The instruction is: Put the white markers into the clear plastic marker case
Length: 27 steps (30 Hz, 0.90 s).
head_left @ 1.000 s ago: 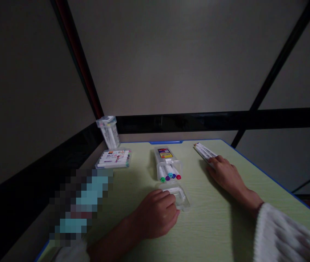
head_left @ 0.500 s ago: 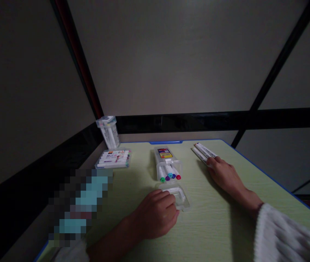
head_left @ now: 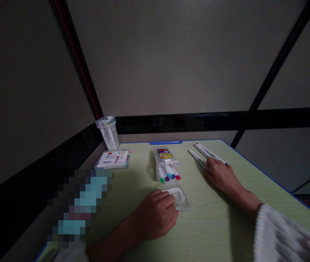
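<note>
My left hand (head_left: 155,214) rests in a curled fist at the left edge of a clear plastic lid (head_left: 180,200), covering part of it; whether its fingers grip anything is hidden. Just beyond lies a clear marker case (head_left: 163,154), its open end towards me, with several white markers (head_left: 169,171) inside showing green, purple, blue and red tips. My right hand (head_left: 221,176) is over to the right, fingers closed on the near end of a white marker (head_left: 197,158). Beside it, other white markers (head_left: 209,153) lie on the table, partly behind the fingers.
At the back left stands a clear lidded tub (head_left: 109,133) of markers. In front of it lies a flat clear pack (head_left: 113,159) of white markers. A blurred-out patch (head_left: 81,207) covers the left side. The pale table (head_left: 198,233) has a blue edge.
My right hand has shifted the nearest marker slightly left, widening the gap to the others, and a blue end now shows beyond the hand. My left hand stays put.
</note>
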Motion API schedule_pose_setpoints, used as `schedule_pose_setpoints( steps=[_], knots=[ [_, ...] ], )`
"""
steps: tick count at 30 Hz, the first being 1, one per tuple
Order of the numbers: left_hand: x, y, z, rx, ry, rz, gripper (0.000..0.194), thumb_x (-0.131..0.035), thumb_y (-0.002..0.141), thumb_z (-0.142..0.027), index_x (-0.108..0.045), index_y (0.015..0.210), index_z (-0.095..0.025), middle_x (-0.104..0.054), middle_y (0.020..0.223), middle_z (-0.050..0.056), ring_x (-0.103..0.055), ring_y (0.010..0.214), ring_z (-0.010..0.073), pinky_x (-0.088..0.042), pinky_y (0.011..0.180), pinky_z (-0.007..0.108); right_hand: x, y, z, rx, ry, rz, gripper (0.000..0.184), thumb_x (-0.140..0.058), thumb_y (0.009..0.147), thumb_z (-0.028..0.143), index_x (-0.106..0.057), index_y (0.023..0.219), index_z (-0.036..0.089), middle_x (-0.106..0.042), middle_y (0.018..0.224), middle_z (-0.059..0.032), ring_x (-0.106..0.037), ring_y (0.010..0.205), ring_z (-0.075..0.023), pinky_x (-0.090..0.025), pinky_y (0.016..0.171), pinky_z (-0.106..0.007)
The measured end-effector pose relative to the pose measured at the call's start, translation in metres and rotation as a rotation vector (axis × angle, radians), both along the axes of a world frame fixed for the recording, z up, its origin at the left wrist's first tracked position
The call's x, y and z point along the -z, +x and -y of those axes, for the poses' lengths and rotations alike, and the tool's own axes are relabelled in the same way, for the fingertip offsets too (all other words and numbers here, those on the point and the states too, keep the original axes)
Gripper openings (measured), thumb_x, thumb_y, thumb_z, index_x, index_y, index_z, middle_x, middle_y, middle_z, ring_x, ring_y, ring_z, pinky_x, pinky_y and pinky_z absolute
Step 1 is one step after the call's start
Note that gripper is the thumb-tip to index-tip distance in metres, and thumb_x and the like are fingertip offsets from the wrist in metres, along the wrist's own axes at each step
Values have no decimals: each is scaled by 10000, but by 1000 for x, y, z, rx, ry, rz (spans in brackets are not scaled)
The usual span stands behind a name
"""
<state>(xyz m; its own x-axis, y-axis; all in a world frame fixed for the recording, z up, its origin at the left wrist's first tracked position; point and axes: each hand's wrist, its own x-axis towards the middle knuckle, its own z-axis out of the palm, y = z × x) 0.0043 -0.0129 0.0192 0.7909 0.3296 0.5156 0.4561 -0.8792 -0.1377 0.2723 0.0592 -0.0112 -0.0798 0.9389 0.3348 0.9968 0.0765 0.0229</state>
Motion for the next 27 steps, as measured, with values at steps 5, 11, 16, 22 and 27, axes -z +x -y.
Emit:
schedule_pose_setpoints(
  steps=[5, 11, 16, 22, 27],
  knots=[
    [-1, 1, 0, 3, 7, 17, 268, -408, 855, -152, -481, 598, -161, -515, 622, 4, -460, 578, 132, -353, 549, 268, 4, -1, 1, -76, -9, -57, 106, -370, 790, 192, -394, 890, 168, -631, 766, -100, -585, 703, -247, -314, 599, -312],
    [-1, 0, 0, 5, -7, 10, 254, -416, 848, -153, -485, 604, -160, -512, 629, 4, -454, 585, 133, -359, 557, 266, 0, -8, 6, -170, 7, -135, 134, -339, 816, 186, -371, 944, 165, -636, 753, -91, -600, 693, -248, -314, 606, -312],
    [-2, 1, 0, 5, 7, 13, 265, -420, 843, -152, -477, 585, -160, -501, 616, 0, -446, 574, 132, -345, 537, 267, -13, -20, 13, -273, 36, -194, 182, -331, 837, 194, -385, 1004, 148, -631, 796, -102, -596, 707, -242, -364, 655, -330],
    [-4, 2, 0, -9, -39, 14, 271, -383, 856, -152, -491, 606, -157, -532, 644, 11, -468, 580, 132, -382, 548, 260, -28, -34, 29, -374, 102, -280, 215, -325, 868, 242, -405, 1044, 147, -599, 766, -76, -555, 648, -224, -399, 618, -328],
    [-6, 1, 1, -47, -98, 75, 191, -370, 841, -126, -553, 790, -142, -587, 761, 45, -541, 663, 152, -457, 610, 268, -35, -41, 40, -506, 220, -308, 195, -345, 871, 231, -429, 1028, 150, -583, 773, -70, -525, 625, -204, -409, 598, -322]
  ],
)
